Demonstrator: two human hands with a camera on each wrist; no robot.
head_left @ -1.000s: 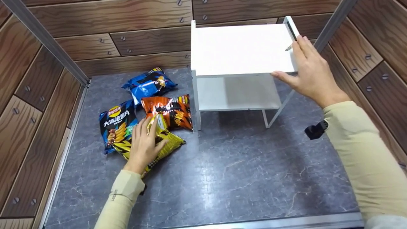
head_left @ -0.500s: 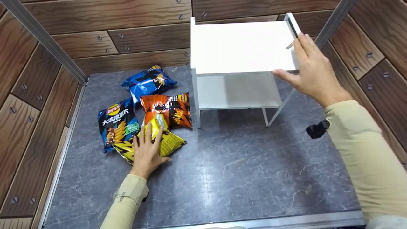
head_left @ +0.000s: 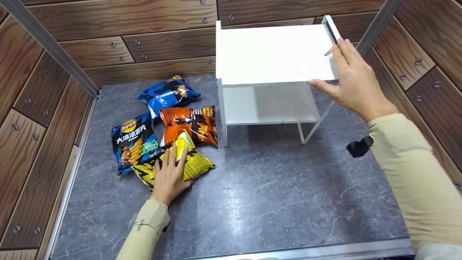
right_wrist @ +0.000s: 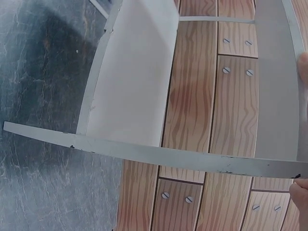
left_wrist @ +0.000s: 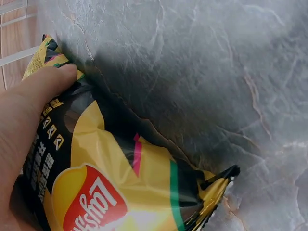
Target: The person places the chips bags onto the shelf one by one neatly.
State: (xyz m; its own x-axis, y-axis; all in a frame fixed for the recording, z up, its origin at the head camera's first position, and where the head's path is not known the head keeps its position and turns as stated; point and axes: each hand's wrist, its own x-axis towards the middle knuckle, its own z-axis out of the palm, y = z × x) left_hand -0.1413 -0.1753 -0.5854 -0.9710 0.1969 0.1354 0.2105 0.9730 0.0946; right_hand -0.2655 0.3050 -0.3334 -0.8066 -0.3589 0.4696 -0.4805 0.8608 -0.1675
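My left hand grips a yellow bag of chips lying at the front of a small heap. Its fingers spread over the top, and in the left wrist view the thumb presses the bag's side. Touching or close around it are an orange bag, a dark blue bag and, farther back, a brighter blue bag. On the right, my right hand holds the near right corner of a white two-tier side table, fingers over the side rail and thumb along the front edge.
The table's lower shelf sits above the grey marbled floor. Wood-patterned walls enclose the space at the back and both sides. A pale metal strip runs along the front edge.
My left hand has drawn back towards the near side of the yellow bag, and its thumb has tucked in against it. The bag has shifted slightly right. My right hand stays at the table corner.
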